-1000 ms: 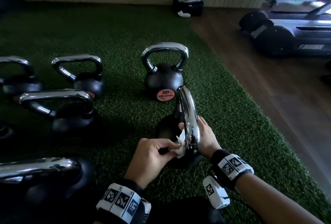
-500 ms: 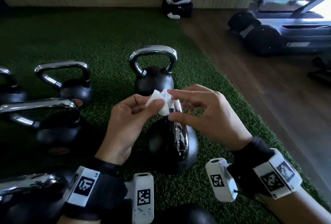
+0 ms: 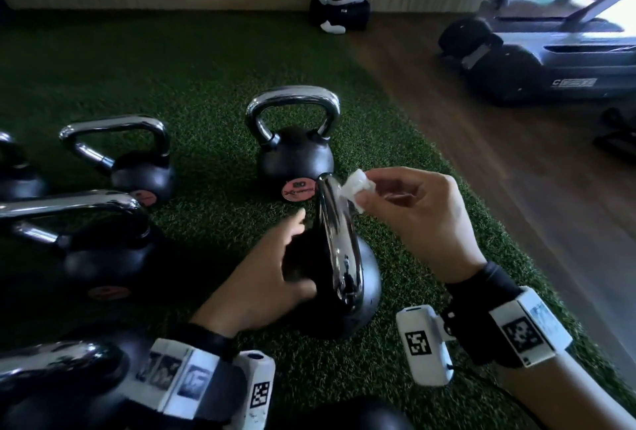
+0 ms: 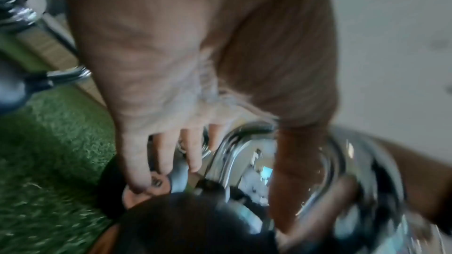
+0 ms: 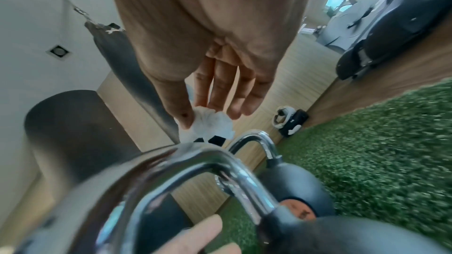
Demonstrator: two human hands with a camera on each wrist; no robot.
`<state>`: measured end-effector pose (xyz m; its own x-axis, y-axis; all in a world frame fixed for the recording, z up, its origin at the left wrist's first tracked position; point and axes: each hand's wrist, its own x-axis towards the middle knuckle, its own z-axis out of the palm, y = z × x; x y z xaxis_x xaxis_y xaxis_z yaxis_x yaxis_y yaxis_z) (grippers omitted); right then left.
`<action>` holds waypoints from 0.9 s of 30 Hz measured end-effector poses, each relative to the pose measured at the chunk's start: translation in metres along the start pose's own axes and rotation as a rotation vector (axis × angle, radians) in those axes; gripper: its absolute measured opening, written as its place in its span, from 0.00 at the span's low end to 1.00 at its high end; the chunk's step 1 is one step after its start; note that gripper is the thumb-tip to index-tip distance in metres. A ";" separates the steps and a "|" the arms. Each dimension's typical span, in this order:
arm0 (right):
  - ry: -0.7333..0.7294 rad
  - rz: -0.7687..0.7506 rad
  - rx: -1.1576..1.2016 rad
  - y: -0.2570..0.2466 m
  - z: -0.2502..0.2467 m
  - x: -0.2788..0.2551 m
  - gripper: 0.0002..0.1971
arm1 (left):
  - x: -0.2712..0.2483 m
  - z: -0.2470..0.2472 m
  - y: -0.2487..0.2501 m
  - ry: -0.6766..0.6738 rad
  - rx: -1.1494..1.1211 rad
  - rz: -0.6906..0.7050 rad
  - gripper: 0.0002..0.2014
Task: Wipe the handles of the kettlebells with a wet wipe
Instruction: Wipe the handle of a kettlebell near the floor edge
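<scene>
Our right hand [image 3: 418, 219] pinches the balled wipe [image 3: 354, 187] just beside the far top of the nearest kettlebell's handle [image 3: 339, 240], whose bar runs away from us, while our left hand [image 3: 265, 274] rests relaxed against the near kettlebell's left side, gripping nothing.

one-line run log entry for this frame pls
right hand: pinches wet wipe | left hand: open at kettlebell | handle: wipe beside top

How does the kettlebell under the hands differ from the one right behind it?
The near kettlebell shows its handle edge-on; the far kettlebell shows an open arch. The left hand is at the near one; the far one stands untouched. Only the far one's red label shows. Both: black body, chrome handle.
</scene>
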<state>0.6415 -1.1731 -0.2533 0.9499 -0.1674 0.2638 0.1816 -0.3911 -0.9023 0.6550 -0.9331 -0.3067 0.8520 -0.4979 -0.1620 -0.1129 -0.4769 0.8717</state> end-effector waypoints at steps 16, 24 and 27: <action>-0.123 0.279 -0.117 0.074 0.041 0.016 0.14 | 0.030 0.085 -0.047 0.269 0.672 0.104 0.65; -0.085 0.171 -0.026 0.058 0.049 0.027 0.10 | 0.041 0.067 -0.054 0.230 0.621 0.229 0.63; -0.086 0.185 -0.048 0.072 0.051 0.035 0.08 | 0.040 0.052 -0.045 0.193 0.539 0.275 0.62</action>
<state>0.7007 -1.1605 -0.3264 0.9846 -0.1634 0.0628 -0.0086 -0.4037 -0.9149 0.6673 -0.9690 -0.3761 0.8264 -0.5385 0.1643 -0.5392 -0.6730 0.5064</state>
